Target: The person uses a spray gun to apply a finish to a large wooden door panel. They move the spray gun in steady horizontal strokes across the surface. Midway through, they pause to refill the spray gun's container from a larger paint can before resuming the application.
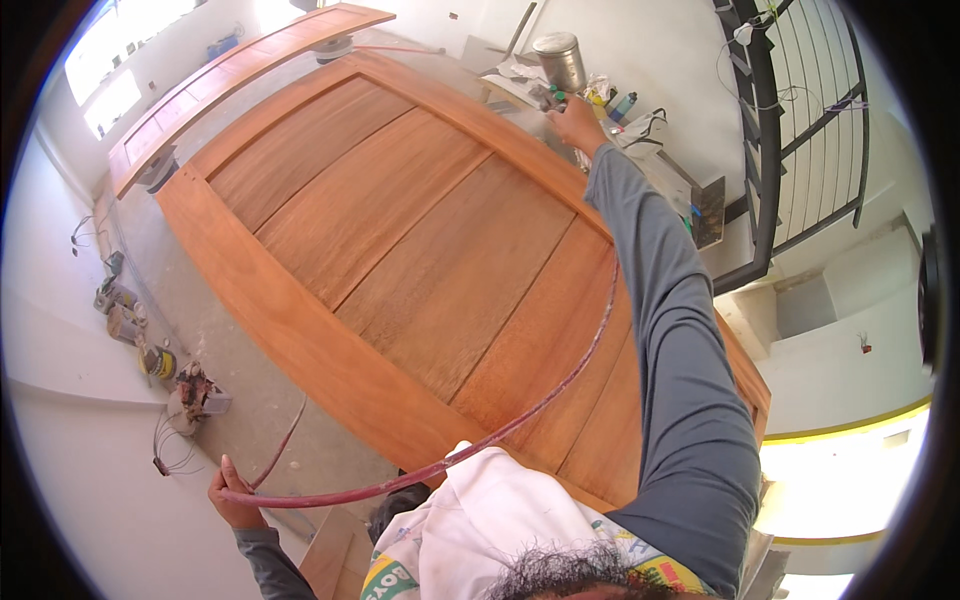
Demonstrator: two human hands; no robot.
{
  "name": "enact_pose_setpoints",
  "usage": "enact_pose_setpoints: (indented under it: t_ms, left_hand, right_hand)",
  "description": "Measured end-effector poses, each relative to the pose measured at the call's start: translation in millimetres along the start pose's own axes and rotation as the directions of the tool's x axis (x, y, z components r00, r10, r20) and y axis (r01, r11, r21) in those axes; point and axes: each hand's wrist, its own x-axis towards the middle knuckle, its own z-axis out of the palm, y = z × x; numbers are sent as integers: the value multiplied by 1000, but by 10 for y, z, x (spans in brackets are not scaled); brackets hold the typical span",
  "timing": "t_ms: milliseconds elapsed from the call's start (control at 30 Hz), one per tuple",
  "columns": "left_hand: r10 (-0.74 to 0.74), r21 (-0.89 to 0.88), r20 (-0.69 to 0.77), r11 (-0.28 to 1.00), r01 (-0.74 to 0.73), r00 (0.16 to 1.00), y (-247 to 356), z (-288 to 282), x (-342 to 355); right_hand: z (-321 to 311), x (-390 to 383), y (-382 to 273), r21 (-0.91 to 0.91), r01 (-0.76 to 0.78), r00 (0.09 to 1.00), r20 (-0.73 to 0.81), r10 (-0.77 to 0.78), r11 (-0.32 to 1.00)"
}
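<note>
A large reddish-brown wooden panel door (420,240) lies flat in front of me, its planks framed by raised edges. My right hand (577,125) is stretched out over its far right edge, closed on a spray gun (545,97), a small grey metal tool with a green part, mostly hidden by the fingers. A red hose (500,433) runs in a curve from under my right forearm, across the near part of the door, to my left hand (237,492). The left hand is closed around the hose beyond the door's near left edge.
A second panel door (240,85) rests on supports at the far left. Beyond my right hand stand a metal can (560,62), bottles (623,106) and plastic bags. Black stair railing (768,140) rises at right. Cans (157,362) and wires line the left wall.
</note>
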Motion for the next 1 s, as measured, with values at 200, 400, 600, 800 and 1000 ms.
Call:
enact_pose_setpoints:
  t_ms: [200, 400, 600, 800, 1000]
  left_hand:
    - [34, 38, -55, 999, -32, 998, -25, -167, -192]
    - [0, -98, -135, 995, -14, 991, -207, -566, -517]
    - [-71, -288, -233, 958, 1, 970, -420, -1158, -1024]
    - [-129, -437, -266, 899, -1, 955, -737, -1672, -1525]
    - [-126, -470, -294, 882, -28, 948, -849, -1935, -1882]
  right_hand:
    - [-203, -416, -263, 83, -36, 998, 52, 32, 996]
    - [-460, -1275, -1217, 308, -125, 945, 325, 19, 943]
    - [-474, -2095, -2057, 443, -99, 891, 438, -119, 891]
    - [-367, -2821, -2781, 546, -85, 810, 525, -262, 833]
    - [-456, -3454, -3383, 647, -118, 696, 596, -402, 754]
